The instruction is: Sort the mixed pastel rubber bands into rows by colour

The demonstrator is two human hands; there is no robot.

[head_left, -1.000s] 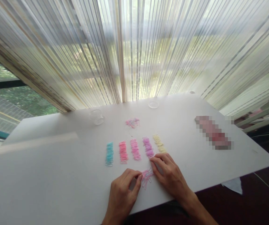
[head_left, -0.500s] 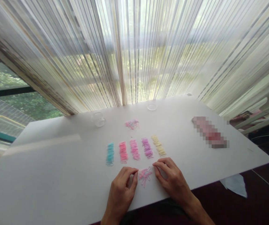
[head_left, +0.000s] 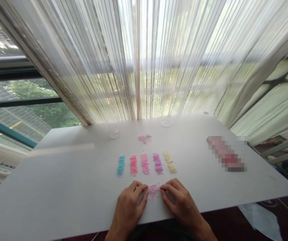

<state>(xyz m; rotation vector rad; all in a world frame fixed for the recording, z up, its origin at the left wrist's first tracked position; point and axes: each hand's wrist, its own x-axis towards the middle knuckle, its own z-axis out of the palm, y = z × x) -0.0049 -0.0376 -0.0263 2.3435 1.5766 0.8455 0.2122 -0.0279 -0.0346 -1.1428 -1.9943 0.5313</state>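
Note:
A loose cluster of pink and lilac paper clips [head_left: 153, 191] lies near the front edge of the white table [head_left: 66, 187]. My left hand [head_left: 130, 208] rests just left of it, fingers curled, fingertips touching the clips. My right hand [head_left: 177, 200] sits just right of it, fingers bent and pressed at the cluster's edge. Beyond the hands stand sorted rows of clips: teal [head_left: 120, 165], coral pink [head_left: 133, 165], pink [head_left: 145, 164], purple [head_left: 157, 163] and yellow [head_left: 169, 162]. A small mixed heap of clips [head_left: 144, 138] lies farther back.
A clear cup [head_left: 114, 131] and a clear shallow dish [head_left: 165, 122] stand at the table's far side. A blurred-out pinkish object [head_left: 226, 153] lies at the right. Striped sheer curtains [head_left: 144, 60] hang behind the table. Paper [head_left: 262, 219] lies on the dark floor at the right.
My hands have drawn closer together around the loose cluster, the right hand sliding back from the purple and yellow rows. The view has tilted and shifted slightly.

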